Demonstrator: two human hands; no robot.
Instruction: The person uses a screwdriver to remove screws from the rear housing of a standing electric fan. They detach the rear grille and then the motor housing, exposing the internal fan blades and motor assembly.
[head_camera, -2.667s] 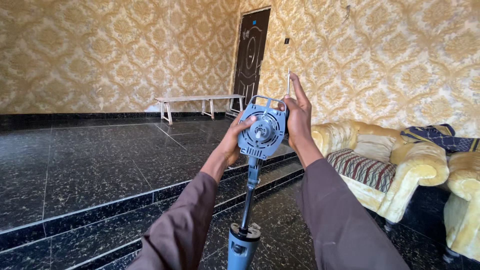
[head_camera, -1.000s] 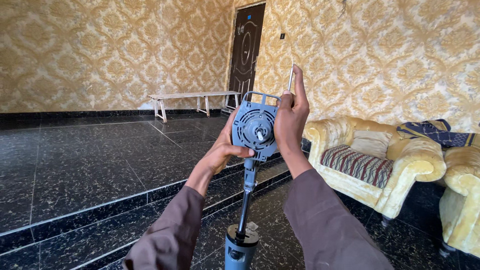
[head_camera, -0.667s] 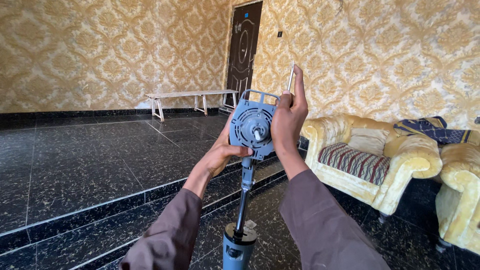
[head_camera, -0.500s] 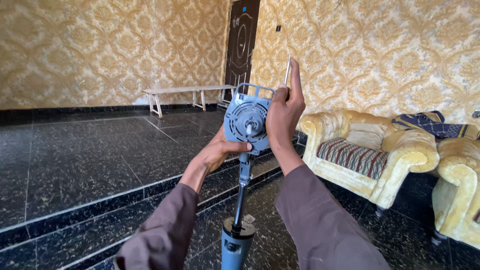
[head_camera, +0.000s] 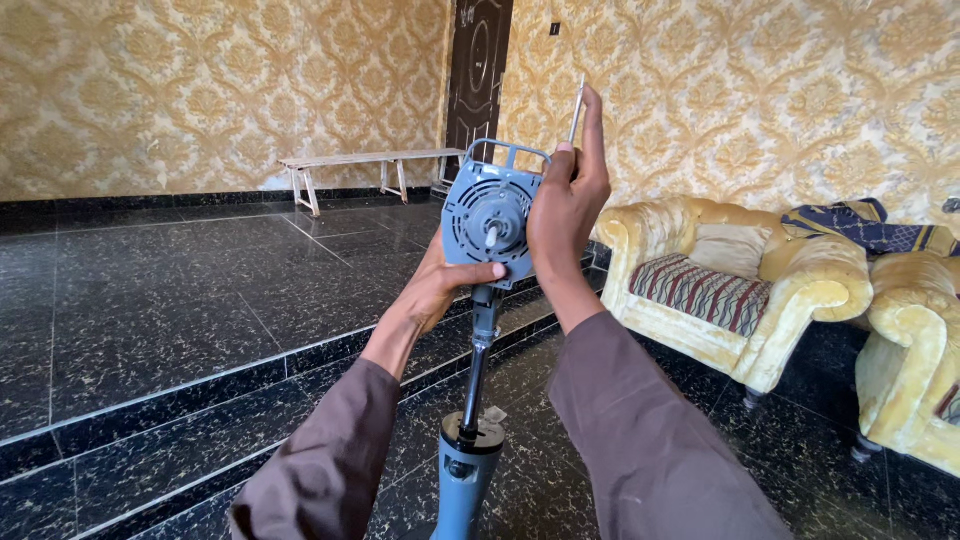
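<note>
A blue fan motor head (head_camera: 492, 215) with no blades or guard stands on a thin pole (head_camera: 477, 370) rising from a blue stand column (head_camera: 465, 478). My left hand (head_camera: 438, 285) grips the motor from below and behind, thumb across its lower front. My right hand (head_camera: 565, 200) rests against the motor's right side and holds a thin metal rod (head_camera: 576, 108) upright between thumb and forefinger. Both arms wear brown sleeves.
A black marble floor with a low step (head_camera: 200, 385) runs across the room. A yellow armchair (head_camera: 735, 290) with a striped cushion stands at right, a second one (head_camera: 915, 370) beside it. A wooden bench (head_camera: 370, 165) and a dark door (head_camera: 480, 70) are at the far wall.
The view has drifted slightly right and down. My hands keep the same grip on the motor and the rod; my left hand has slid a little lower under the motor.
</note>
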